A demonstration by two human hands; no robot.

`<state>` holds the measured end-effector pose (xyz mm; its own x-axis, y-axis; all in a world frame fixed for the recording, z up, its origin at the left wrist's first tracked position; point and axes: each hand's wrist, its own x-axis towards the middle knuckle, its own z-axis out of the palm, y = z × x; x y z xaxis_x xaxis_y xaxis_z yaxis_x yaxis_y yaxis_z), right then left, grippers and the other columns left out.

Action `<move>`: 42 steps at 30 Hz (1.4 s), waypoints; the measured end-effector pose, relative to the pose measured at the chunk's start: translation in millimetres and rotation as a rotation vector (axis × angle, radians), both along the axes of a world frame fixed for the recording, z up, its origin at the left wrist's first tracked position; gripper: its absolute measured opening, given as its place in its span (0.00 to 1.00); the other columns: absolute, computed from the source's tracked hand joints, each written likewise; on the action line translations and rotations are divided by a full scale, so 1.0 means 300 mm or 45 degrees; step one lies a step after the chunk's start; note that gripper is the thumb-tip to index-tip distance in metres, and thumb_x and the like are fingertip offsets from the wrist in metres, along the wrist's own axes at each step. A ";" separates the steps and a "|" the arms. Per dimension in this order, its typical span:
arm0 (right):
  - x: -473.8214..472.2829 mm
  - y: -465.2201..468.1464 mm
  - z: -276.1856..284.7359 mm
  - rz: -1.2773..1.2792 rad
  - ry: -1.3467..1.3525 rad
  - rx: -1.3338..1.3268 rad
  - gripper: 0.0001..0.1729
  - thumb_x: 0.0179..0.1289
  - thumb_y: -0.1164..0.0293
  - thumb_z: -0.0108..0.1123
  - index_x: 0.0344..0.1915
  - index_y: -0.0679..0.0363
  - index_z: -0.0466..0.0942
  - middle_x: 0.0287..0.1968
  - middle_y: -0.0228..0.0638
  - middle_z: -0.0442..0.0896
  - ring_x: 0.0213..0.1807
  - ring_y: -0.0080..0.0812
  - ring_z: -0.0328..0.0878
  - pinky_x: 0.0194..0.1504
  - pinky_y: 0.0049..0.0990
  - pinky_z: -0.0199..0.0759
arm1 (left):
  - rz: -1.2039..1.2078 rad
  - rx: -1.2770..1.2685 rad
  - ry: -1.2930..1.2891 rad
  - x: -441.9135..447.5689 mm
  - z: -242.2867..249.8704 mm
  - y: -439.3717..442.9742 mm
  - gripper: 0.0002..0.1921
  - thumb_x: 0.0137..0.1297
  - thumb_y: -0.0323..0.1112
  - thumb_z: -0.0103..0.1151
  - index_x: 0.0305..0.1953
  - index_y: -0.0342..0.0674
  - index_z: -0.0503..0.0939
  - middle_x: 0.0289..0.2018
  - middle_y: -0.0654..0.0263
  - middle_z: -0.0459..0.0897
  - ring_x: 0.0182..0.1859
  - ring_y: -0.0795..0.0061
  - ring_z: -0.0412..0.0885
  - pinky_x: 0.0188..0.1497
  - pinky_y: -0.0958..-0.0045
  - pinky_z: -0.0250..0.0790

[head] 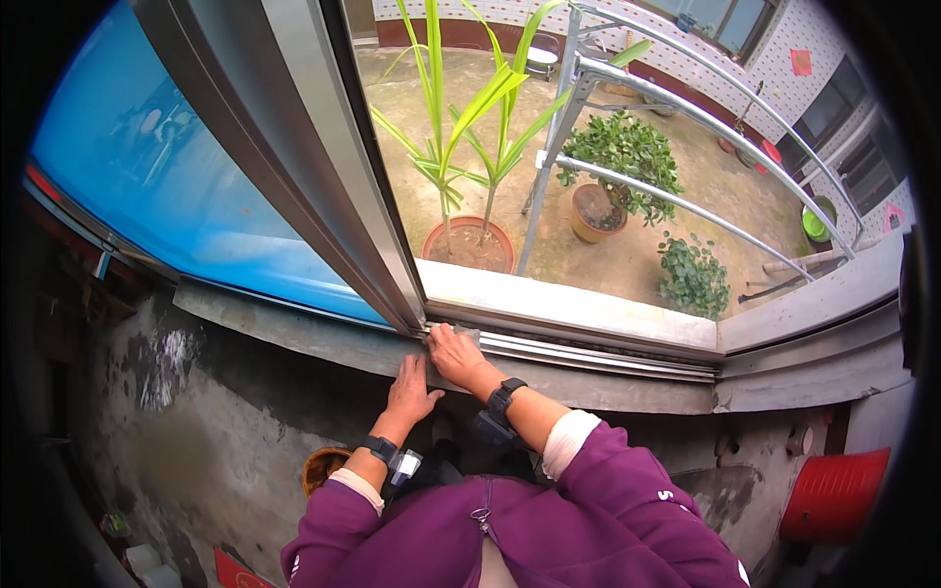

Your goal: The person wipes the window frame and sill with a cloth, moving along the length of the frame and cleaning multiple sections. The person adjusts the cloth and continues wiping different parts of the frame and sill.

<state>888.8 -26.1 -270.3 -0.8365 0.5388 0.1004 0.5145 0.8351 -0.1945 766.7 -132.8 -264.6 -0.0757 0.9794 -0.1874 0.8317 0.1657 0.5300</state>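
My right hand (457, 359) is at the metal sliding-window track (588, 354), close to the foot of the window sash frame (367, 169). Its fingers press down on a small greyish piece, apparently a cloth (468, 335), mostly hidden under them. My left hand (413, 389) rests with its fingertips on the front edge of the grey window sill (294, 312), just left of the right hand. It holds nothing, and its thumb sticks out to the side.
Blue-tinted glass (184, 191) fills the left side. Beyond the opening stand a potted long-leaved plant (470, 253), a potted shrub (599, 213) and a metal tube frame (684, 110). Indoors are a brown bucket (323, 467) and a red ribbed object (834, 496).
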 end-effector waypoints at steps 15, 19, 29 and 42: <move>0.318 0.014 0.025 -0.022 -0.002 0.022 0.14 0.60 0.70 0.54 0.45 0.60 0.79 0.41 0.36 0.73 0.49 0.38 0.72 0.41 0.34 0.73 | -0.144 0.043 0.204 0.088 0.024 0.044 0.45 0.50 0.40 0.75 0.66 0.31 0.61 0.56 0.54 0.68 0.60 0.52 0.69 0.59 0.59 0.69; 0.397 0.022 0.045 -0.064 0.042 -0.064 0.14 0.59 0.70 0.53 0.44 0.59 0.80 0.41 0.35 0.73 0.48 0.37 0.72 0.40 0.35 0.73 | -0.145 0.080 0.184 0.101 0.030 0.052 0.44 0.49 0.38 0.75 0.66 0.31 0.62 0.60 0.54 0.66 0.62 0.51 0.66 0.61 0.58 0.68; 0.358 0.008 0.028 -0.134 0.091 0.055 0.08 0.58 0.71 0.55 0.36 0.57 0.80 0.42 0.32 0.73 0.48 0.36 0.72 0.39 0.35 0.72 | -0.255 0.358 0.190 0.152 -0.016 0.064 0.44 0.45 0.31 0.75 0.65 0.33 0.64 0.65 0.53 0.63 0.70 0.51 0.60 0.70 0.57 0.60; 0.447 0.007 0.027 -0.154 0.025 0.068 0.09 0.60 0.70 0.54 0.38 0.57 0.81 0.43 0.30 0.73 0.49 0.36 0.70 0.43 0.36 0.69 | -0.492 0.426 0.381 0.174 -0.008 0.161 0.40 0.50 0.34 0.69 0.66 0.34 0.66 0.64 0.54 0.70 0.69 0.56 0.64 0.70 0.56 0.55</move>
<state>1023.0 -24.1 -262.3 -0.7632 0.6292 0.1471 0.6088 0.7765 -0.1624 818.9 -84.4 -266.9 0.2966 0.9486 0.1105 0.9197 -0.3149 0.2345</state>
